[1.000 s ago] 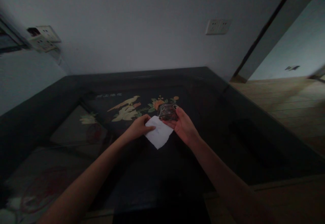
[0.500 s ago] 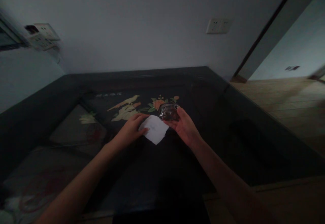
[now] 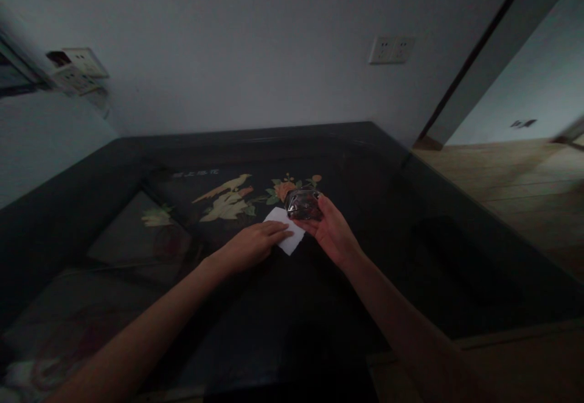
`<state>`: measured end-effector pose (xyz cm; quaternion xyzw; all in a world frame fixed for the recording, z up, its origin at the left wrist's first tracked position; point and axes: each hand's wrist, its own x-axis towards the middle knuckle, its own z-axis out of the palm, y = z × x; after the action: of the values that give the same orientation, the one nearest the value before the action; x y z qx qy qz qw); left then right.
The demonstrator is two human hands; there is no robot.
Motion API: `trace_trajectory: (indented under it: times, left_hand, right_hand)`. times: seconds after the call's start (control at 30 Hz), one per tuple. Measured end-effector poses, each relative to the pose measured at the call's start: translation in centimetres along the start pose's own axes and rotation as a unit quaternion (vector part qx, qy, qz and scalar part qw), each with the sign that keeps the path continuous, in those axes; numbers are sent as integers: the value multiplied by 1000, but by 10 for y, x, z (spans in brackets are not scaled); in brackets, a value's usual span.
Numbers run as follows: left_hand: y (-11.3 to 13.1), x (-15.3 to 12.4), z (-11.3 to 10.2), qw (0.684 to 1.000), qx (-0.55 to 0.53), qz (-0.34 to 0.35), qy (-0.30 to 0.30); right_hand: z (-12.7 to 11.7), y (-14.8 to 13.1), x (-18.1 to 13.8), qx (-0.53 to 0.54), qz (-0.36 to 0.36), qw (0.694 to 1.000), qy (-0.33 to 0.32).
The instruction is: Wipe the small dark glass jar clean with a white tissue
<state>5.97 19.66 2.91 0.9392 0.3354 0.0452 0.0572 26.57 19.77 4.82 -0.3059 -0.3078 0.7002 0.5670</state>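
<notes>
A white paper tissue [image 3: 286,232] lies flat on a dark table [image 3: 347,165] with a painted bird and flowers under glass. My left hand [image 3: 255,246] lies on the tissue's near half with fingers stretched out flat, pressing it down. My right hand [image 3: 329,229] is just to the right, fingers curled around a small shiny faceted glass object [image 3: 303,203] held just above the tabletop at the tissue's far right corner.
A white wall stands behind the table with a double socket [image 3: 391,49]. More sockets [image 3: 75,68] sit at the left wall. A doorway and wooden floor [image 3: 511,178] open to the right of the table's edge.
My left hand has slid from the tissue's left edge onto it, flattening it; less white paper shows now. The right hand with the glass object has stayed in place.
</notes>
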Motion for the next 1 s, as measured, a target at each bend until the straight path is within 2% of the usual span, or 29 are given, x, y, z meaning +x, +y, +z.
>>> trace_trajectory:
  times: [0.13, 0.37, 0.47, 0.53, 0.63, 0.77, 0.8, 0.83, 0.87, 0.9, 1.0]
  left_hand:
    - [8, 13, 6, 997, 18, -45, 65]
    - [10, 28, 14, 970, -97, -173, 137]
    - [2, 28, 14, 941, -157, -233, 189]
    - [-5, 25, 13, 907, -211, -283, 229]
    - [-12, 16, 8, 840, -301, -349, 285]
    - [-3, 4, -4, 745, -422, -383, 346]
    - [2, 3, -7, 681, -497, -377, 383]
    - [8, 1, -9, 636, -544, -363, 409]
    - [14, 0, -11, 619, -561, -349, 426]
    - [20, -1, -12, 619, -555, -335, 443]
    - [36, -4, -10, 693, -453, -310, 467]
  right_hand:
    - [0, 0, 0, 19, -2, 1000, 7]
    - [3, -2, -1, 36, 12, 999, 4]
    - [3, -3, -2, 35, 10, 999, 4]
    - [4, -3, -3, 32, 6, 999, 2]
    - [6, -4, -6, 29, 17, 999, 0]
    - [12, 1, -12, 24, 37, 999, -4]
    - [13, 4, -14, 22, 40, 999, -10]
    - [15, 7, -17, 20, 46, 999, -16]
    - [16, 11, -19, 18, 53, 998, -21]
    - [17, 15, -21, 16, 61, 998, -23]
    - [20, 27, -27, 19, 79, 997, -16]
